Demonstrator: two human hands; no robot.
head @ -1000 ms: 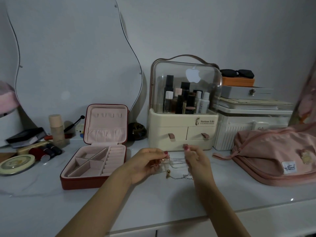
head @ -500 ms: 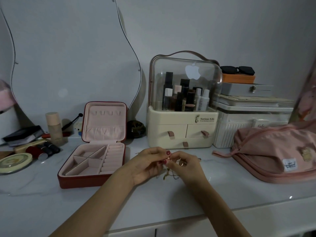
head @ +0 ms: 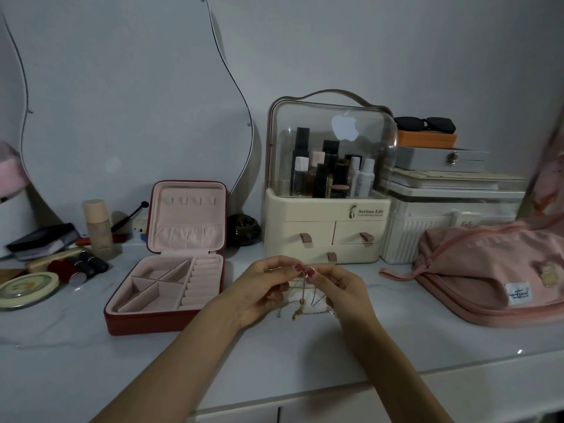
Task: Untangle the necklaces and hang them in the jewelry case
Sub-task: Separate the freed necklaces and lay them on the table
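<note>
I observe both hands meeting above the tabletop (head: 305, 355): left hand (head: 262, 288) and right hand (head: 341, 288) each pinch the tangled necklaces (head: 305, 300), chains dangling to expose knots. The jewelry case (head: 171, 270) stands open alongside, hooks unused.

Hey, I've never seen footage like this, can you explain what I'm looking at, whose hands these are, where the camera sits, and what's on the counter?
No machine here: a person wears a camera on the head, looking down at their own bare hands. The left hand and right hand pinch a tangle of thin gold and silver chain necklaces above the white marble-look counter. To the left lies an open red jewelry case with pink lining, nothing hanging in it yet. Behind stands a cream cosmetics organizer with a clear dome; a pink fabric pouch sits to the right.
</note>
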